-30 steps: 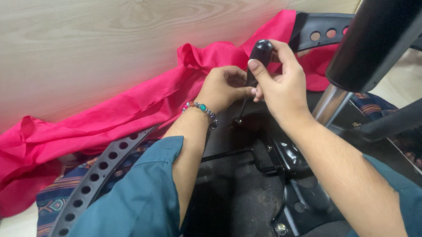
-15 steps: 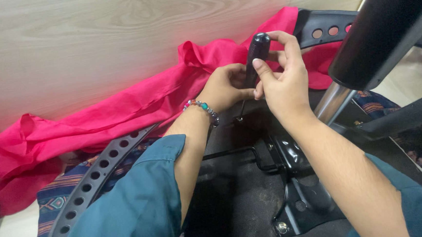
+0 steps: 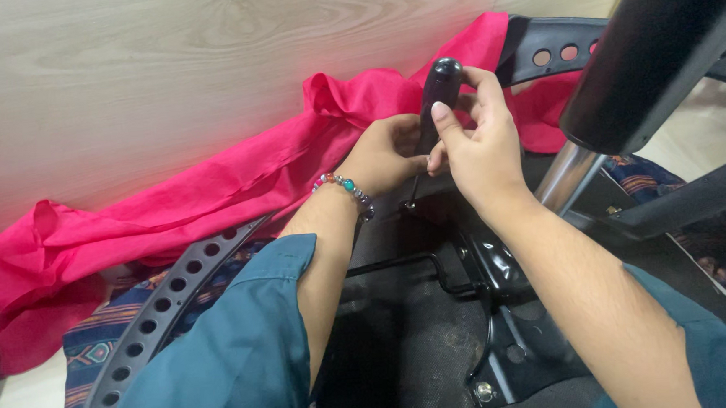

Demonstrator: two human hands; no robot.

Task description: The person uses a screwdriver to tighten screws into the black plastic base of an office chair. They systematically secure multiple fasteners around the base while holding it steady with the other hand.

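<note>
My right hand [image 3: 484, 148] is closed around the black handle of a screwdriver [image 3: 438, 90], which stands nearly upright with its thin shaft pointing down into the underside of an overturned office chair. My left hand [image 3: 383, 154], with a beaded bracelet on the wrist, grips the lower part of the screwdriver just below the handle. The tip meets the black chair seat base [image 3: 413, 335] near the metal mechanism plate [image 3: 501, 263].
A pink cloth [image 3: 170, 216] lies bunched against a light wooden panel [image 3: 161, 65]. A perforated black armrest bracket [image 3: 160, 317] runs at lower left, another [image 3: 555, 45] sits at the top right. The chair's chrome column with black sleeve [image 3: 624, 79] rises at right. Patterned fabric [image 3: 95, 355] lies beneath.
The screwdriver handle has turned and stands more upright. My right hand's fingers have shifted their grip round it; my left hand stays at the shaft.
</note>
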